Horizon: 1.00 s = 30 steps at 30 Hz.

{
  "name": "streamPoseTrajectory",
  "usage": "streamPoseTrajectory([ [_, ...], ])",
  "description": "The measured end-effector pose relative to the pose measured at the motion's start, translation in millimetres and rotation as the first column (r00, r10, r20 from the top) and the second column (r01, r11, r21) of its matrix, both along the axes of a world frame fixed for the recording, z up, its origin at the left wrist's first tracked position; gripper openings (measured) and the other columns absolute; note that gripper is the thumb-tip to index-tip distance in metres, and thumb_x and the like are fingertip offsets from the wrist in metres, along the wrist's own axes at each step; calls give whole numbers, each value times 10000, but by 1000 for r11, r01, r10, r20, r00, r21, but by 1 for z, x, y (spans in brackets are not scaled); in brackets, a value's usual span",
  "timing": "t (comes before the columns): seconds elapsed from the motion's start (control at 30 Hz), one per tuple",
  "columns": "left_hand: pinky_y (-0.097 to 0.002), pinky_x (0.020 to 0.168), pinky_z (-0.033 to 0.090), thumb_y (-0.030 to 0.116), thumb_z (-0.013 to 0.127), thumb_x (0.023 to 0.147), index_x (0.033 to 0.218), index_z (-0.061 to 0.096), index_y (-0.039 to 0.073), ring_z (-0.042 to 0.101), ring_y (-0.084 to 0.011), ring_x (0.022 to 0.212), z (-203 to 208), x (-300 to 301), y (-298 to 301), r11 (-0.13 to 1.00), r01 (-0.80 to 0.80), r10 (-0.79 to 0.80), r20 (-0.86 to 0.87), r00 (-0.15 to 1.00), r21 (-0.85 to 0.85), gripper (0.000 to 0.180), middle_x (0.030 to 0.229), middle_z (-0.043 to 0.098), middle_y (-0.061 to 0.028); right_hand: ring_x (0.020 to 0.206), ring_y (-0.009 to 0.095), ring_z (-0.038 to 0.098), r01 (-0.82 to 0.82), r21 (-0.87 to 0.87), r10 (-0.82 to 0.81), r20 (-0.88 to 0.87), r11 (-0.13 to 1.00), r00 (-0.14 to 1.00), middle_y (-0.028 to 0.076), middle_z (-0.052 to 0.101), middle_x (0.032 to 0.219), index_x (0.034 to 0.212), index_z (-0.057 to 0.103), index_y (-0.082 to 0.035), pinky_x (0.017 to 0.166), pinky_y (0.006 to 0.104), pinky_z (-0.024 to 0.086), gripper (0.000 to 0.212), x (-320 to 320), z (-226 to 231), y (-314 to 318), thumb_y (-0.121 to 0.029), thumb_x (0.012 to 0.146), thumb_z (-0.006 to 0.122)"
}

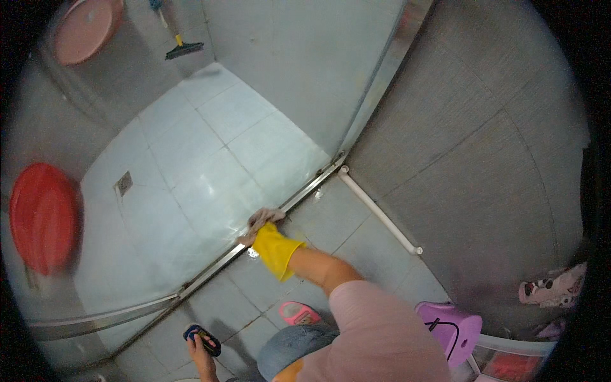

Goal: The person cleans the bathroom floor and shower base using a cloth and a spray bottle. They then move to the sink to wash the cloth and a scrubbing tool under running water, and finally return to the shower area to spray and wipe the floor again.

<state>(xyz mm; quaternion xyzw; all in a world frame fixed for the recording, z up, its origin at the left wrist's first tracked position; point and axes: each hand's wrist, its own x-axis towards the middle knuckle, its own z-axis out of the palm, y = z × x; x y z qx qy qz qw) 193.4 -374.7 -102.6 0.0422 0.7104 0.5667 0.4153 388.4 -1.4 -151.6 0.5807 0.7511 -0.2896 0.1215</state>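
My right hand (275, 251) wears a yellow rubber glove and is closed on a greyish-brown cloth (262, 219). The cloth lies bunched over the metal door track (223, 260) that crosses the tiled floor. Lower left, my bare left hand (202, 356) has its fingers wrapped over a dark oval object (202, 339) with a blue edge; its kind is not clear. That object is held above the floor tiles, apart from the track. A pink slipper (299, 312) shows beside my bent knee.
Beyond the track is a wet white-tiled floor (210, 162) with a square drain (124, 183). A red basin (44, 216), a pink basin (89, 32) and a black-headed floor brush (184, 49) are along the walls. A white pipe (382, 210) and a purple stool (449, 331) are at right.
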Motion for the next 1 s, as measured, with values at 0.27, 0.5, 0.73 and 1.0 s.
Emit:
streamPoseTrajectory([
  [0.27, -284, 520, 434, 186, 465, 931, 1051, 475, 68, 494, -142, 568, 37, 7, 5, 987, -120, 113, 68, 991, 107, 169, 699, 517, -56, 1079, 287, 426, -244, -384, 156, -246, 891, 957, 89, 534, 1018, 763, 570, -130, 875, 460, 327, 463, -47, -13, -96, -530, 558, 682],
  [0.5, -282, 536, 436, 115, 470, 905, 1020, 477, 64, 493, -148, 583, 63, 2, -17, 963, -201, 174, 156, 972, 178, 126, 725, 511, -58, 1035, 274, 452, -149, -628, -216, -466, 764, 858, 87, 547, 1007, 815, 566, -119, 840, 437, 353, 440, -39, -20, -108, -489, 601, 669],
  [0.73, -299, 522, 444, 46, 495, 839, 945, 469, 83, 506, -163, 586, 71, -21, -54, 885, -375, 275, 339, 900, 275, 115, 723, 518, -61, 991, 262, 479, -137, -665, -497, -664, 734, 559, 85, 561, 995, 867, 563, -107, 805, 415, 378, 418, -38, 52, -115, -448, 644, 656],
  [1.0, -263, 510, 459, -5, 505, 812, 945, 449, 61, 511, -132, 551, 115, 1, -97, 890, -384, 318, 271, 909, 244, 159, 691, 504, -37, 940, 247, 509, -365, -659, -388, -711, 657, 586, 83, 576, 983, 926, 559, -94, 766, 389, 408, 394, -106, 188, -210, -401, 692, 641],
])
